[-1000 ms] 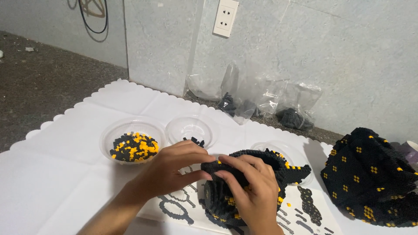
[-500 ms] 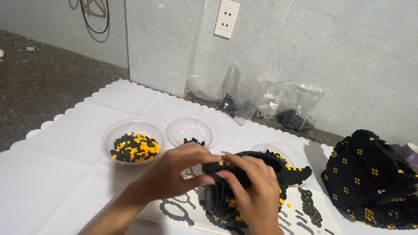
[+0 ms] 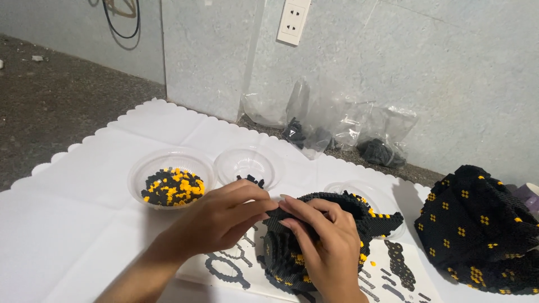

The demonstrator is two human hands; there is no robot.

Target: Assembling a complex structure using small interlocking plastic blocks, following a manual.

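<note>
Both hands pinch the rim of the black-and-yellow brick model (image 3: pixel 331 235): left hand (image 3: pixel 216 221) and right hand (image 3: pixel 323 249) each have their grip clamped on it. Left of the model sits a bowl of black and yellow bricks (image 3: pixel 171 185); behind it, clear bags (image 3: pixel 337 132).

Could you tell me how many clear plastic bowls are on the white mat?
3: one with black and yellow bricks, one nearly empty beside it, and a third partly hidden behind the black model.

L hand (image 3: pixel 216 219) | fingertips slid slightly fwd on black block model (image 3: pixel 331 224) | R hand (image 3: pixel 325 247) shifted barely
</note>
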